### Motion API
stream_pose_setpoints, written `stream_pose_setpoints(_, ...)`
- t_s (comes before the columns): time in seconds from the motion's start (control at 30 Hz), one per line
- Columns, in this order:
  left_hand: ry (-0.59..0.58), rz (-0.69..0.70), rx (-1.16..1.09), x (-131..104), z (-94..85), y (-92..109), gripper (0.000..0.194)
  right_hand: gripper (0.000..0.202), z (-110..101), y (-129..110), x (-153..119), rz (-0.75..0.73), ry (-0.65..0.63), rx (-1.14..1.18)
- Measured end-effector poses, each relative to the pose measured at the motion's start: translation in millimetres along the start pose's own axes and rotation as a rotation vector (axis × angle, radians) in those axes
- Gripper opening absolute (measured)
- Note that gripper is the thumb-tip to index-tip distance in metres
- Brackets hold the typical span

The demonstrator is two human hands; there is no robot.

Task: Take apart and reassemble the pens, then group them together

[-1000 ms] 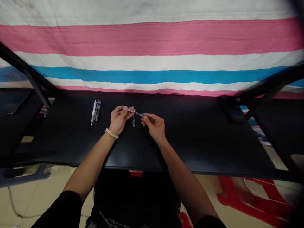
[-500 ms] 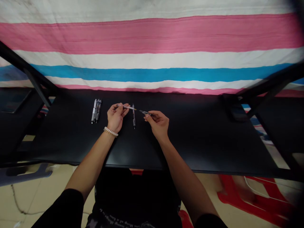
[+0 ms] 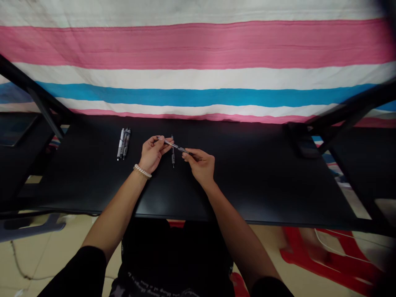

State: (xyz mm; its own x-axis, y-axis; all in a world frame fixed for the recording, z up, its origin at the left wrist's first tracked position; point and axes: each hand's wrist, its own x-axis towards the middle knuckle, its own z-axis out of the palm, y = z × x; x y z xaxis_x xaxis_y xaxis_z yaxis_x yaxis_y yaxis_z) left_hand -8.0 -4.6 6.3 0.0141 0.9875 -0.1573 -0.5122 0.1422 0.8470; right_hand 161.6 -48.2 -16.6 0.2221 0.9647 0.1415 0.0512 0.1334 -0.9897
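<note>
Between thumb and fingers, my left hand (image 3: 151,154) pinches a thin, clear pen refill (image 3: 168,143). My right hand (image 3: 201,165) is closed on a dark grey pen barrel (image 3: 181,149). The refill and the barrel meet end to end in one slanting line above the table; how far one sits inside the other I cannot tell. Beneath them another pen (image 3: 173,159) lies on the black table, partly covered by my left fingers and the refill. To the left of my left hand a small row of pens (image 3: 124,144), one white and others grey, lies side by side.
A black table (image 3: 253,177) spans the view, with a dark flat object (image 3: 305,142) at its right end. Black metal struts (image 3: 43,107) rise at both sides. Striped cloth (image 3: 198,45) hangs behind. A red stool (image 3: 324,260) stands at lower right.
My right hand has moved left with the barrel, closing the gap to the refill. The refill's tip, bare before, now meets the barrel. The view has shifted slightly.
</note>
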Motion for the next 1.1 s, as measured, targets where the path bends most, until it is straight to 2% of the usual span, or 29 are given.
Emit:
stream_pose_setpoints(0.07, 0.015, 0.009, -0.003, 0.6, 0.1, 0.1, 0.016, 0.028, 0.6, 0.5, -0.4, 0.041, -0.046, -0.009)
stream_pose_setpoints(0.2, 0.053, 0.034, -0.006, 1.6, 0.2, -0.8, 0.018, 0.035, 0.1, -0.7, -1.0, 0.009, -0.082, -0.002)
stream_pose_setpoints(0.33, 0.036, 0.039, 0.010, 1.3, -0.3, -1.2, 0.019, 0.042, -1.4, -4.2, -1.0, 0.089, -0.123, -0.016)
stream_pose_setpoints(0.7, 0.014, 0.030, -0.008, 1.6, -0.6, -3.1, 0.027, 0.040, -3.8, -5.9, 0.8, 0.055, -0.206, -0.069)
stream_pose_setpoints(0.83, 0.039, 0.051, -0.013, 1.7, 0.3, -3.1, 0.026, 0.035, -5.0, -6.8, 0.7, 0.006, -0.153, -0.107)
stream_pose_setpoints(0.93, 0.050, 0.052, -0.011, 1.3, 1.5, -2.4, 0.025, 0.032, -5.3, -7.1, 0.2, 0.000, -0.171, -0.123)
stream_pose_setpoints(1.1, 0.051, 0.048, -0.014, 0.9, 2.1, -2.4, 0.024, 0.030, -5.7, -3.9, 0.8, -0.038, -0.130, -0.104)
